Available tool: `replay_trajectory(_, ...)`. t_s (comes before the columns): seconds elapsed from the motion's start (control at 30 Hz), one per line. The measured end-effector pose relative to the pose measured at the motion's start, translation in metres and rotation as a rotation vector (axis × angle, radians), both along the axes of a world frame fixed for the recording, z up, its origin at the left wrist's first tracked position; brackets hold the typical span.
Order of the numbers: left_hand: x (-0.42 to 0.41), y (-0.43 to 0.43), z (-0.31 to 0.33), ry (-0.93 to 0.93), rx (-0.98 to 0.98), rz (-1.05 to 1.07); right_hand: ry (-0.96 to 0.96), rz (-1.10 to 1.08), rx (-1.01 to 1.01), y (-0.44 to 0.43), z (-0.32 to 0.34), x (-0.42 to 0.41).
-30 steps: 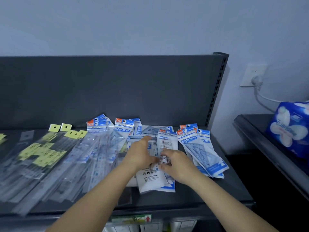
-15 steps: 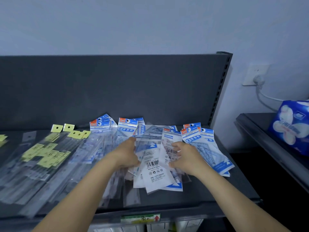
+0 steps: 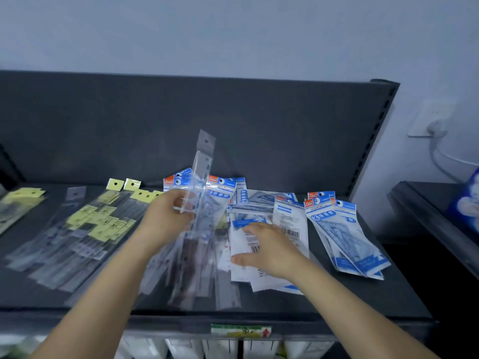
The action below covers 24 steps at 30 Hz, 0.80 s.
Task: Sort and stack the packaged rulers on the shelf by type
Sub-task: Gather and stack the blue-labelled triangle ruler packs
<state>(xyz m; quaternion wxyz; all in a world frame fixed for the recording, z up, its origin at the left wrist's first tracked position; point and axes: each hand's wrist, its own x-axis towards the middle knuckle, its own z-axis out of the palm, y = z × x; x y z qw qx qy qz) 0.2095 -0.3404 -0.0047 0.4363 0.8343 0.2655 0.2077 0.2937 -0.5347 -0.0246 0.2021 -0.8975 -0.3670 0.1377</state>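
Note:
My left hand (image 3: 166, 218) grips a long clear straight-ruler pack (image 3: 201, 193) and holds it tilted up off the dark shelf (image 3: 337, 294). More clear ruler packs (image 3: 191, 268) lie blurred beneath it. My right hand (image 3: 267, 248) rests flat, fingers spread, on a pile of white-and-blue geometric set packs (image 3: 290, 221) in the middle. Another stack of blue geometric packs (image 3: 344, 229) fans out at the right. Further blue-headed packs (image 3: 223, 187) lie at the back. Yellow-labelled long ruler packs (image 3: 98, 221) are spread on the left.
The shelf's dark back panel (image 3: 181, 120) rises behind the packs. A wall socket with a cable (image 3: 432, 123) is at the right. A second dark shelf (image 3: 435, 224) with a blue tissue pack (image 3: 469, 203) stands to the right. A price tag (image 3: 241, 330) sits on the shelf's front edge.
My left hand has closed on a clear straight-ruler pack and lifted it up out of the pile. My right hand has shifted onto the white geometric packs.

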Motion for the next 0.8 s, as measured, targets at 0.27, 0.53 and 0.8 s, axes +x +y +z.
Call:
replay_trajectory(0.27,-0.021,0.010,-0.011,0.003,-0.081,0.004,-0.021,-0.043,-0.221,0.017,0.003,-0.002)
replay_trajectory(0.53,-0.018,-0.003,-0.021,0.056,-0.132,-0.083,-0.069,-0.136,0.043,0.008,0.015,-0.003)
replay_trajectory(0.8,-0.015,-0.005,-0.024,0.078,-0.057,-0.103,0.262,-0.423,0.615,-0.005,0.027,0.013)
